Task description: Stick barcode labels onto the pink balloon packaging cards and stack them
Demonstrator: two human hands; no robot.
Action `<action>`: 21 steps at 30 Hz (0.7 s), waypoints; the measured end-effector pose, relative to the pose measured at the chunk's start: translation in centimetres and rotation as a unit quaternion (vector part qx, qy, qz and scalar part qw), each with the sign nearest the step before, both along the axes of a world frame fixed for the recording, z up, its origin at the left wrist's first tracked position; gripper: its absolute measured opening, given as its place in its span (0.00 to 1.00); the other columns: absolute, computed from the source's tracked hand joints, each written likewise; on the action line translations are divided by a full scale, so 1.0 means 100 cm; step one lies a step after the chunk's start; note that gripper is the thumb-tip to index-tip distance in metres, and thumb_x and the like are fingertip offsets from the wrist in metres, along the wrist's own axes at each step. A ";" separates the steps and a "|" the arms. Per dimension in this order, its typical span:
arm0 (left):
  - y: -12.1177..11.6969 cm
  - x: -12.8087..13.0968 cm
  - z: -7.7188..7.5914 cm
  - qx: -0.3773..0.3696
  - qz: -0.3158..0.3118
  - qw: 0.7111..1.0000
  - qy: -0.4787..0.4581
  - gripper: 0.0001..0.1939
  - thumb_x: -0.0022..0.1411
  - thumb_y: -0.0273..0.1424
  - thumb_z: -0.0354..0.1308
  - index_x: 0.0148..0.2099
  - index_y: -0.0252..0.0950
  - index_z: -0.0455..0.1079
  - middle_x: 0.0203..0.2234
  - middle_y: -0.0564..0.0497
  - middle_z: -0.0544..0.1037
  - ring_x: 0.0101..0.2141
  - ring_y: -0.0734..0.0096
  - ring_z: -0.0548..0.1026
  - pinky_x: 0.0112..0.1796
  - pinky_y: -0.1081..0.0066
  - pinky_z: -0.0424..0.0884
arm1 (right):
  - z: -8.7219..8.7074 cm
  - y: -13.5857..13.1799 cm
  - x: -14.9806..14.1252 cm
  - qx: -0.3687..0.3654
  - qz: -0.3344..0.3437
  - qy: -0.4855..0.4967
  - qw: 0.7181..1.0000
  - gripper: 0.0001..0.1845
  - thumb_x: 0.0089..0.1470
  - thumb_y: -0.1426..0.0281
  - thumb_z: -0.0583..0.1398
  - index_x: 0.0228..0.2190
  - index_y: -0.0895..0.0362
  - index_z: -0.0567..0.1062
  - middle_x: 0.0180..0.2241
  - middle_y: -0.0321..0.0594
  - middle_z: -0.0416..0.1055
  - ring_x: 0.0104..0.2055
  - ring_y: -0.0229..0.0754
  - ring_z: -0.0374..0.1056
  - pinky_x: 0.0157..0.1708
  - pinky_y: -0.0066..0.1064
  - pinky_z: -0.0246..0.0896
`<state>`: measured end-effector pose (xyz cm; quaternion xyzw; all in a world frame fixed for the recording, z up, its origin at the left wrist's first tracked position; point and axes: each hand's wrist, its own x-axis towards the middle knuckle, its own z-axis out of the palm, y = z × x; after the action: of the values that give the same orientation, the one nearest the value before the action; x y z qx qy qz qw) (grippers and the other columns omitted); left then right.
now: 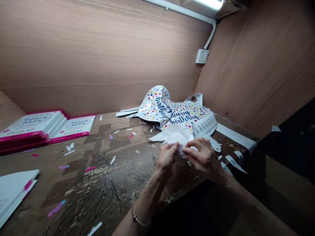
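Near the table's front edge, my left hand (167,158) pinches a folded white sheet that looks like the plain back of a flat foil balloon (175,133). The fingers of my right hand (202,155) are closed on the same piece, beside a small patch of dark print (182,156) between the hands. Exactly what the right fingertips grip is hidden. Just behind lie flat, uninflated foil balloons (182,114) with coloured dots and blue "happy birthday" lettering. A strip of barcode labels (204,124) rests over them, close to my right hand.
Stacks of pink-edged printed cards (31,126) stand at the back left, with more white cards (16,193) at front left. Paper scraps (70,147) are scattered on the worn table (133,183). Label pieces (235,164) and a white strip (236,136) hang at the right edge. Wooden walls enclose the back.
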<state>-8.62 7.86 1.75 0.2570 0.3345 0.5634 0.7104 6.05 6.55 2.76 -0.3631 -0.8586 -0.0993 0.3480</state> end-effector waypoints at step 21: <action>-0.003 0.005 -0.003 0.065 -0.026 0.996 0.050 0.15 0.41 0.37 0.67 0.24 0.29 0.72 0.18 0.52 0.71 0.19 0.79 0.62 0.23 0.76 0.57 | 0.002 0.009 0.003 -0.066 0.058 -0.097 0.991 0.07 0.51 0.80 0.53 0.23 0.59 0.66 0.25 0.39 0.63 0.32 0.42 0.55 0.34 0.35 0.51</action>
<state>-8.11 7.58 1.48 0.3392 0.3252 0.5516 0.6891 6.35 7.44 2.97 -0.3230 -0.9126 -0.0568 0.2440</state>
